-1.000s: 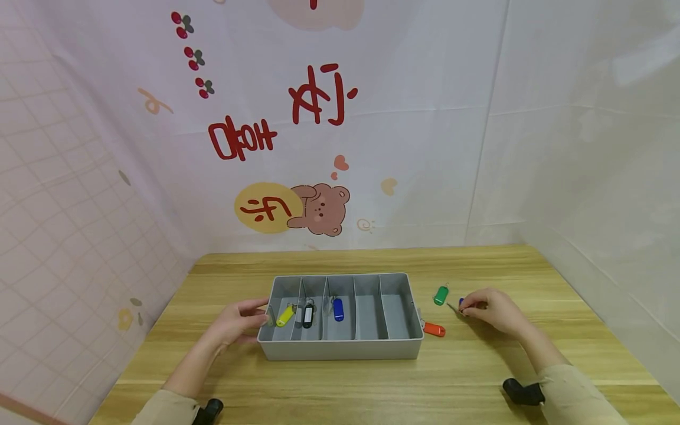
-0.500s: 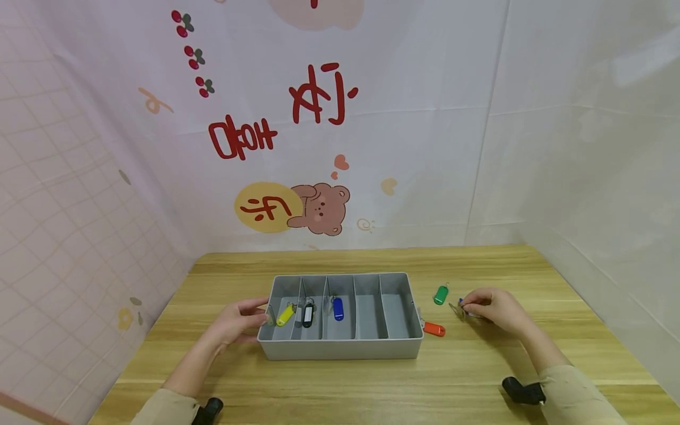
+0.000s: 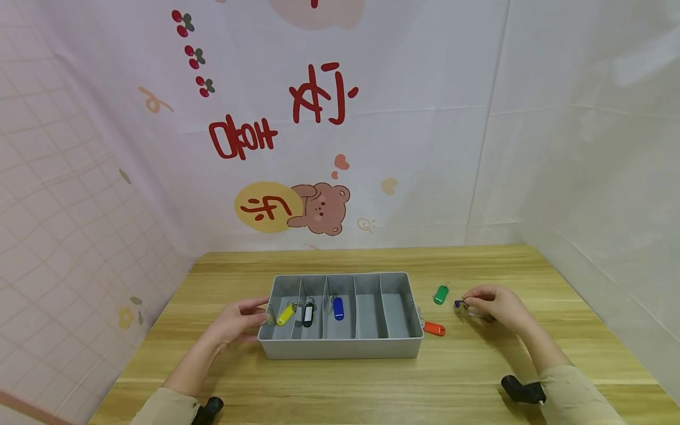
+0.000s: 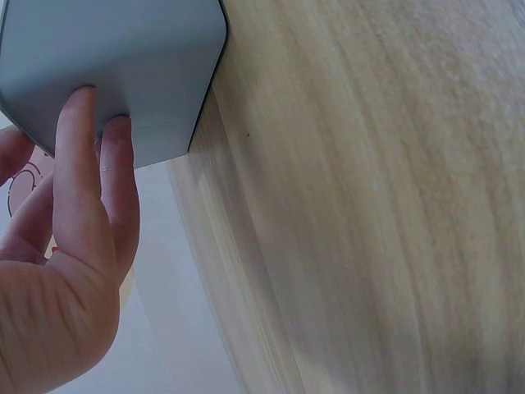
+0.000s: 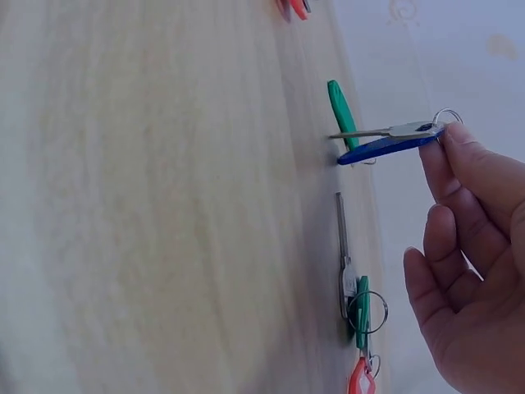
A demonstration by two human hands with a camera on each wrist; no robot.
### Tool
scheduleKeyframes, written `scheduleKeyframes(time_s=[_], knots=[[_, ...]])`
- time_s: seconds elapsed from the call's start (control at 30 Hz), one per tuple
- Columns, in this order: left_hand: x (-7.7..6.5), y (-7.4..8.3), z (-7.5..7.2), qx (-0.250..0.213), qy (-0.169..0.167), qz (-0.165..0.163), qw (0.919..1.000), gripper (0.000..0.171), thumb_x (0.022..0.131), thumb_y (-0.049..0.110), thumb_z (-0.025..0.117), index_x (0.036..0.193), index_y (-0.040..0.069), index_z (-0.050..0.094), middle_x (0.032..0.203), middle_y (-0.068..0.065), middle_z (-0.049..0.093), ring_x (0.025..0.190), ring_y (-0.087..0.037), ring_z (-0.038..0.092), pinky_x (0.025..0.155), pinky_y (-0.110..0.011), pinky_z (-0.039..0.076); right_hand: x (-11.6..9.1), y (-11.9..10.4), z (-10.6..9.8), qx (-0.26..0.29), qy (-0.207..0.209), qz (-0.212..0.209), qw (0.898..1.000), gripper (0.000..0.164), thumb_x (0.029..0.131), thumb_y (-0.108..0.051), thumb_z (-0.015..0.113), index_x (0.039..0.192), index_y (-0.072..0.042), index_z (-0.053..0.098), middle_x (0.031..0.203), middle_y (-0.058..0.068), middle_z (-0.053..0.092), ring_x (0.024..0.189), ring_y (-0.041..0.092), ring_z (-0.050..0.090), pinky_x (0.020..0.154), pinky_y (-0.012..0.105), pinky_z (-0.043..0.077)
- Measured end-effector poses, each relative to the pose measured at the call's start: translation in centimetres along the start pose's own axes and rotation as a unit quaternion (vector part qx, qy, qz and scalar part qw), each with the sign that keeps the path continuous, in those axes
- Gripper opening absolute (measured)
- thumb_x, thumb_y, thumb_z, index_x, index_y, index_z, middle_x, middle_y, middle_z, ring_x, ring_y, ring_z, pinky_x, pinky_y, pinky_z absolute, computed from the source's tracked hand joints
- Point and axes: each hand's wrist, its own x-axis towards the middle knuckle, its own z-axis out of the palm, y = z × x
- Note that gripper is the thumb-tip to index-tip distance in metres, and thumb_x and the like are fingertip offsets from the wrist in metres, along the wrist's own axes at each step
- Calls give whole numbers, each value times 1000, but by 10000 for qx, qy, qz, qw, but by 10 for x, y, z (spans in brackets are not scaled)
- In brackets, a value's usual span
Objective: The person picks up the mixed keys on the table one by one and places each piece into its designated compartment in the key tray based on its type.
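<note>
My right hand [image 3: 496,307] pinches a blue key tag [image 5: 381,150] near its split ring, at the right of the table. A metal key [image 5: 373,132] hangs on the same ring beside the tag, and both point toward the tabletop. My left hand [image 3: 239,321] touches the left end of a grey divided box [image 3: 340,349], its fingertips against the outer wall [image 4: 148,74] in the left wrist view. Inside the box lie a yellow tag [image 3: 285,315], a black tag [image 3: 308,314] and another blue tag [image 3: 338,309], each in its own compartment.
A green tag [image 3: 441,294] and an orange-red tag [image 3: 434,329] lie right of the box. Close to my right hand are another key [image 5: 343,246], a second green tag [image 5: 362,308] and a red tag [image 5: 361,379]. A printed curtain [image 3: 414,147] stands behind the wooden table.
The blue tag and its key have turned in my right hand's fingertips, while that hand has shifted only slightly. My left hand and the box have stayed put.
</note>
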Motion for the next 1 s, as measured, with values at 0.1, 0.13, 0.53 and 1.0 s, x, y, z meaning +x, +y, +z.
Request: scheduleKeyframes(time_s=[0.1, 0.13, 0.53, 1.0], knots=[[0, 0, 0, 16, -16, 20, 10000, 60, 94, 8, 67, 146, -7, 42, 122, -24, 56, 94, -23, 63, 73, -43, 60, 0, -2, -1, 18, 71, 101, 9999, 27, 95, -30, 68, 106, -6, 74, 102, 7, 71, 86, 12, 59, 69, 30, 50], [0, -1, 0, 18, -22, 25, 10000, 60, 94, 8, 67, 146, -7, 41, 122, -25, 56, 94, -23, 63, 73, -43, 60, 0, -3, -1, 81, 65, 137, 9999, 28, 96, -30, 68, 107, -5, 74, 102, 8, 71, 87, 14, 59, 67, 31, 51], [0, -3, 0, -6, -52, 24, 10000, 61, 94, 9, 68, 146, -7, 41, 119, -21, 58, 94, -24, 64, 73, -43, 60, 1, -17, -4, 153, 175, 17, 9997, 31, 97, -31, 66, 110, -4, 73, 101, 6, 72, 95, 17, 63, 77, 32, 51], [0, -1, -1, 33, -32, 4, 10000, 59, 94, 7, 67, 146, -7, 42, 120, -22, 57, 97, -28, 63, 73, -43, 60, 3, -50, -10, 297, 328, 218, 9988, 39, 95, -40, 67, 112, -6, 74, 107, 8, 71, 102, 23, 60, 87, 44, 50]])
